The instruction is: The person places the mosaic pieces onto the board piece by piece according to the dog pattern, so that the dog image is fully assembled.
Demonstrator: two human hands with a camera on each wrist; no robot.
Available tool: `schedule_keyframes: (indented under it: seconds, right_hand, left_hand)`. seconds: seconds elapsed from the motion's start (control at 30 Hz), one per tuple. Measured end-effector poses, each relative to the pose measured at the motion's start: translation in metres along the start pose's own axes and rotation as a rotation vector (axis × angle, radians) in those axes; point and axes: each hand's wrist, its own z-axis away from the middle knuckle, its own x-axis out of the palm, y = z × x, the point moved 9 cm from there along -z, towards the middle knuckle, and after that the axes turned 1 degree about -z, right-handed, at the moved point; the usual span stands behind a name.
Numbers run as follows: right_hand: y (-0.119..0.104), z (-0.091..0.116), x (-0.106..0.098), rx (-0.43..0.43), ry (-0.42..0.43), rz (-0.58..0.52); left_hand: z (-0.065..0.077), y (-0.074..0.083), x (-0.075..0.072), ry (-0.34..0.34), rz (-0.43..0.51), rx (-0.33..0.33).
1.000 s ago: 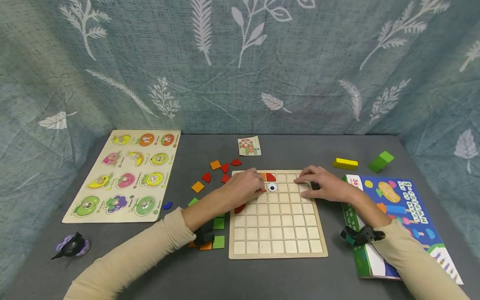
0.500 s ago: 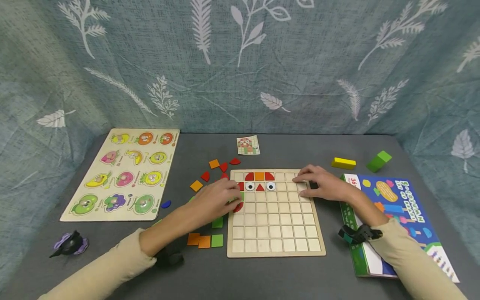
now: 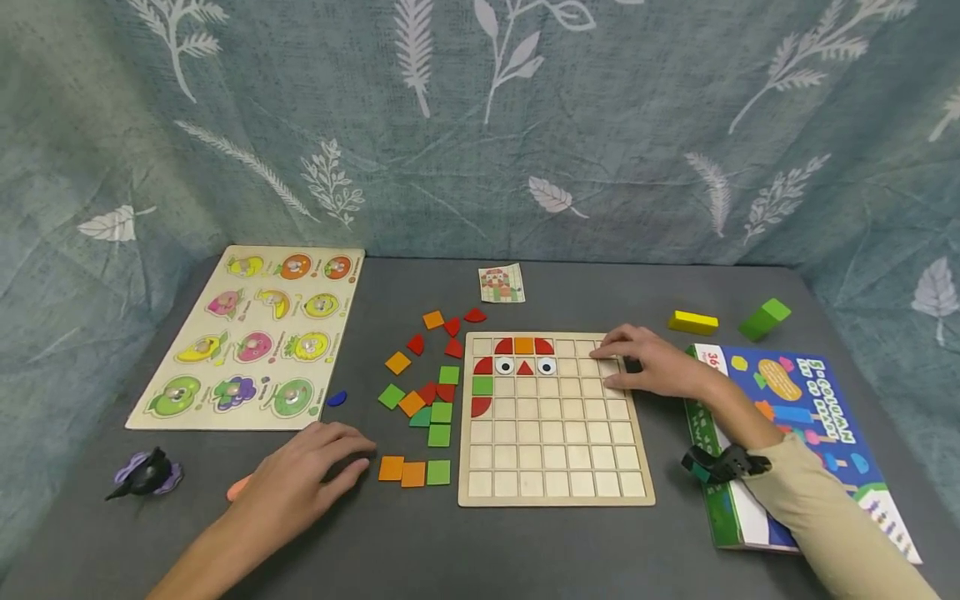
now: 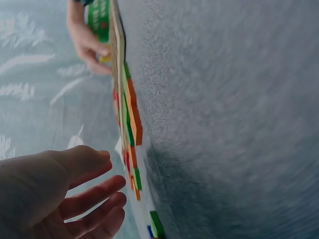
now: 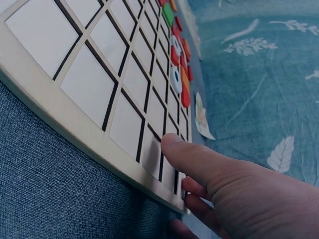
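Note:
My left hand (image 3: 307, 467) hovers left of the loose tiles with nothing in it, its fingers loosely bent and apart in the left wrist view. A coral rounded piece (image 3: 237, 487) peeks out beside it, partly hidden. My right hand (image 3: 652, 362) rests on the upper right edge of the wooden grid board (image 3: 555, 454), thumb and fingertips touching it. At the board's upper left, red rounded tiles, an orange square (image 3: 523, 346), two eye tiles (image 3: 547, 367), a red triangle (image 3: 526, 368) and a green square (image 3: 482, 386) sit in the cells.
Loose orange, green and red tiles (image 3: 439, 436) lie left of the board. A fruit puzzle board (image 3: 315, 379) stands farther left, near a black and purple object (image 3: 150, 473). A picture card (image 3: 502, 284) lies behind; a box (image 3: 795, 450) and yellow (image 3: 693, 322) and green blocks (image 3: 765, 319) are right.
My left hand has drawn back from the board's upper left toward the lower left, uncovering the tiles there and the loose ones beside it. My right hand has stayed on the board edge.

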Motion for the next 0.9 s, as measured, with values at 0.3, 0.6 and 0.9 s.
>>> schedule_keyframes:
  seconds: [0.3,0.6,0.9]
  right_hand:
    - [0.002,0.0,0.005,-0.004,0.011,-0.002]
    - [0.003,-0.001,0.006,0.025,-0.013,-0.011]
    - [0.0,0.0,0.001,0.025,-0.012,-0.01]
  left_hand:
    - [0.021,-0.02,0.001,0.038,0.053,-0.114]
    - [0.017,-0.008,0.012,0.036,0.14,-0.02]
    - [0.007,-0.004,0.022,0.027,0.163,0.045]
